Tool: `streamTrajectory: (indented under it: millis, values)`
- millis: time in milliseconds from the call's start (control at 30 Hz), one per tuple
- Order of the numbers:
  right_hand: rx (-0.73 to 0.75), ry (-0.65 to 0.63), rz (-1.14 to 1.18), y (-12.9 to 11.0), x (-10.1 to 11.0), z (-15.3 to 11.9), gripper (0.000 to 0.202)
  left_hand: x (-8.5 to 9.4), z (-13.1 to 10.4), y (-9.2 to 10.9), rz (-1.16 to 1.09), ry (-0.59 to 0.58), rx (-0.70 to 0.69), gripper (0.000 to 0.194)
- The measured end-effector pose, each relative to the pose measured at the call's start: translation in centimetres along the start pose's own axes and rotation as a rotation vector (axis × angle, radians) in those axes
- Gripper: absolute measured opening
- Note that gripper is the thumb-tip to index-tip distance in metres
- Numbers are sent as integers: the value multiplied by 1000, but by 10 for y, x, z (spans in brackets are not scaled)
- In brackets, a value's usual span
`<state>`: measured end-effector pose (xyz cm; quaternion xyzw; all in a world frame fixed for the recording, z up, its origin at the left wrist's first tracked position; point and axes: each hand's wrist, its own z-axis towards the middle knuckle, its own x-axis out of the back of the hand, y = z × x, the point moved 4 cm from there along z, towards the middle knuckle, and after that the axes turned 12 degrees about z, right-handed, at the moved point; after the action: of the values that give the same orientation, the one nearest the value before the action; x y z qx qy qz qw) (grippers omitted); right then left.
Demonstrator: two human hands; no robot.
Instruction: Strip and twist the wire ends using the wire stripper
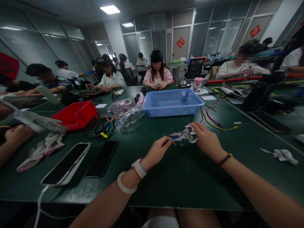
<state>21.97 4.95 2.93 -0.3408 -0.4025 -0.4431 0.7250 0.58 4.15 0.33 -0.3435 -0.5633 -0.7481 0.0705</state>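
Head view, looking across a glass-walled room (131, 44) with people (158, 77) seated around. Lower down, dark green table (166, 185), littered with a blue basket (172, 111), black phone (102, 159) and loose cables (234, 127). Pinched in the right hand (206, 137), a crumpled grey-white piece (192, 135), maybe cloth, maybe perforated metal, too blurry to call. Pinched in the left hand (157, 151), a thin blue piece (175, 137), above the table. Could slip and jab the right hand if pushed hard that way, imo.

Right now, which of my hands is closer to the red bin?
Left. Your left hand is right of the red bin, closer to you; your right hand is farther right.
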Motion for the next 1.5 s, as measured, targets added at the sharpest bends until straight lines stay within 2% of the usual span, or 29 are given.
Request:
streamTrajectory:
  millis: [167,300,400,500,533,600,700,800,900,1000,1133,1333,1367,1433,1500]
  values:
    - [-45,77,9,4,6,0,48,-2,0,-5,-98,-33,77,35]
    - [-81,82,14,12,9,6,46,-2,2,-7,-113,-44,88,35]
    - [-128,61,34,22,17,26,43,-2,3,-8,-126,-43,80,33]
    - [-201,25,156,38,28,66,40,-3,3,-10,-147,-34,89,33]
    - [-265,-12,262,45,30,82,35,-3,3,-11,-156,-32,91,33]
    - [-508,-245,602,58,22,108,22,-3,4,-11,-175,-25,93,33]
    - [-616,-448,765,65,11,137,14,-2,4,-12,-204,-9,93,33]
    - [-685,-616,881,65,-3,144,13,-1,4,-12,-215,1,94,33]
    - [-716,-692,973,66,-12,143,15,-1,4,-12,-216,5,95,32]
    - [-727,-698,1031,69,-16,140,17,-1,4,-12,-212,11,102,30]
    - [-713,-623,1018,69,-18,131,17,0,5,-14,-222,36,132,28]
    - [-518,-312,911,58,-5,101,16,-1,7,-23,-253,58,183,27]
    - [-459,-238,875,54,-2,94,20,-1,8,-23,-264,60,189,27]
    - [-209,16,675,42,10,81,27,-2,8,-25,-299,66,201,26]
    - [-68,162,532,28,17,63,32,-3,9,-26,-341,74,214,26]
